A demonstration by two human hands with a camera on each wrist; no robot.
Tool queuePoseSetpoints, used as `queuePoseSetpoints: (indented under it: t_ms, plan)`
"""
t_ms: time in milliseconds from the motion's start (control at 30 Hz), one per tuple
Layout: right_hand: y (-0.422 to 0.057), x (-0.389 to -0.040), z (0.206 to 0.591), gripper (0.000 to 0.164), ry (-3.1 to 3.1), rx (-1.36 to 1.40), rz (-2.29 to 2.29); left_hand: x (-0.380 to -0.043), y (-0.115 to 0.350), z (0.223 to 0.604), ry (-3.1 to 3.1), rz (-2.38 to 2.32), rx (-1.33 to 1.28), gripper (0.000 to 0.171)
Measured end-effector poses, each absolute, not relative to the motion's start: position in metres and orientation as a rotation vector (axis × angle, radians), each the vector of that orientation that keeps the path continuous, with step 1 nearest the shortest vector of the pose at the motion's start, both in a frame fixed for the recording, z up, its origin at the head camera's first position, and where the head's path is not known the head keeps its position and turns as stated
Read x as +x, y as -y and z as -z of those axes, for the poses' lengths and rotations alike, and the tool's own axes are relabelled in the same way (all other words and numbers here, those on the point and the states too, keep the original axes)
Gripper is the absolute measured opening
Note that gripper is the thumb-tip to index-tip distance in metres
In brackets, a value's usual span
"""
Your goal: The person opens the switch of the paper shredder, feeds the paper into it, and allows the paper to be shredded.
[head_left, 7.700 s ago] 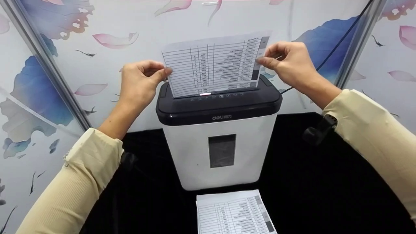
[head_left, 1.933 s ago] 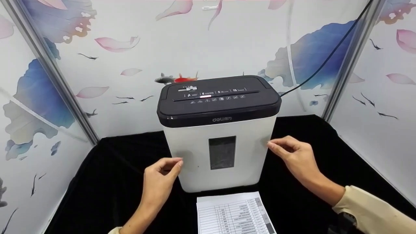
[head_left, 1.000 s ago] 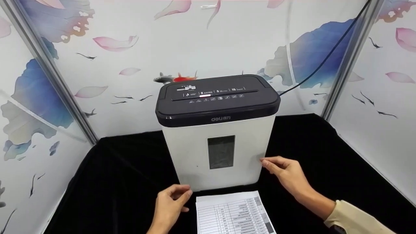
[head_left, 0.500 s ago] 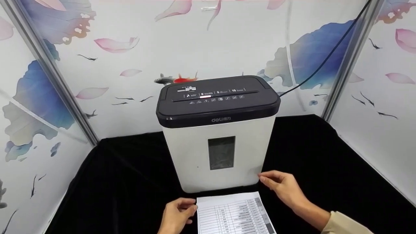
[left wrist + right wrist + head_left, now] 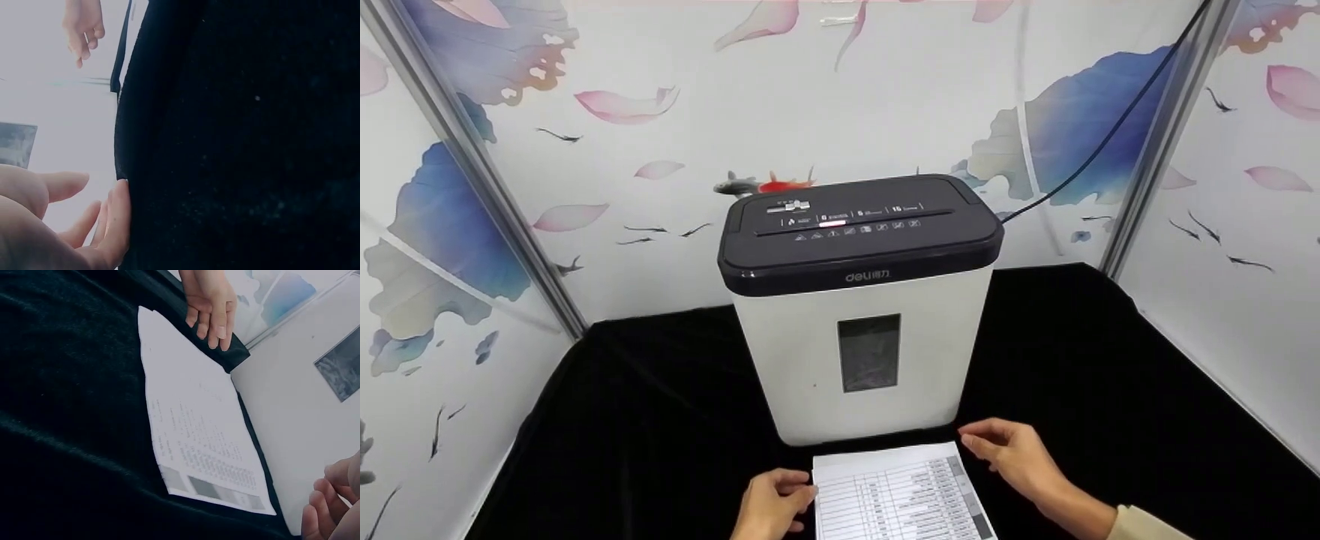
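Note:
A stack of printed table sheets [image 5: 892, 491] lies on the black cloth in front of a white paper shredder [image 5: 795, 360] with a dark lid [image 5: 870, 251]. My left hand [image 5: 772, 506] is at the stack's left edge, fingertips right beside the paper and thumb apart from the fingers in the left wrist view. Beyond the stack's top right corner is my right hand [image 5: 1016, 457], loosely bent, thumb near the index finger and nothing between them. The right wrist view shows the whole top sheet [image 5: 191, 410], with the left hand [image 5: 211, 309] hovering by its far side.
Black velvet cloth [image 5: 645, 420] covers the table around the shredder. A power cord [image 5: 1080, 176] runs from the shredder's back right up along the metal post [image 5: 1155, 150]. Printed wall panels [image 5: 877, 97] enclose the back and both sides.
Earlier, both hands held a sheet in the shredder's slot; that sheet is gone from view. The hands have since come down along the shredder's front to either side of the stack.

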State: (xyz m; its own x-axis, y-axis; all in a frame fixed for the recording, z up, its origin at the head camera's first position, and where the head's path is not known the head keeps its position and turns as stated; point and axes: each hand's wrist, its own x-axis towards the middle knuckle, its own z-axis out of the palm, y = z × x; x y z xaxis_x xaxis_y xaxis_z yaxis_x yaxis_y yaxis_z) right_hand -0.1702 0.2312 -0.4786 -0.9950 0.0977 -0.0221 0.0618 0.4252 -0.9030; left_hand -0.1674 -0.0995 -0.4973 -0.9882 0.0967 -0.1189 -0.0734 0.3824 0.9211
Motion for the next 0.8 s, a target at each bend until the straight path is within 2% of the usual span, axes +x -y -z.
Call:
queuePoseSetpoints:
  t_ms: [433, 800]
  plan:
    - [-0.224, -0.162, 0.495, 0.029, 2.787, -0.2, -1.537, -0.175, 0.094, 0.497, -2.428, -1.598, -0.06, 0.034]
    - [-0.215, -0.158, 0.501, 0.037, 2.822, -0.248, -1.521, -0.179, 0.08, 0.499, -2.591, -1.443, -0.114, 0.026]
